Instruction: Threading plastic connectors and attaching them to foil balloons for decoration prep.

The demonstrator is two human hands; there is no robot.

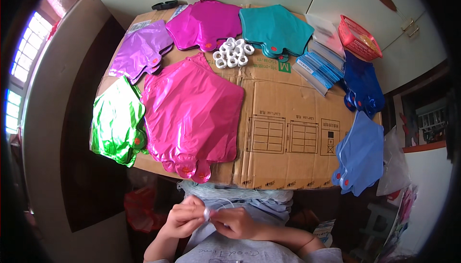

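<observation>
Above my lap, my left hand point(185, 218) and my right hand point(238, 221) meet with fingers closed around a small white ring-like roll point(207, 214). A thin pale strand point(224, 200) loops up beside my right fingers. Pale, loose strands point(235, 194) lie across my lap, just under the table edge. Closest on the table is a stack of shiny pink foil balloons point(194, 112), lying flat. Farther back, several white rings point(232, 53) sit in a cluster. My fingers hide part of the roll.
Cardboard point(288, 100) covers the table. Flat foil stacks lie around it: green point(117, 121), lilac point(140, 49), purple point(205, 23), teal point(274, 29), dark blue point(362, 83), light blue point(361, 152). Blue-white packets point(319, 68) and a red basket point(353, 40) stand far right.
</observation>
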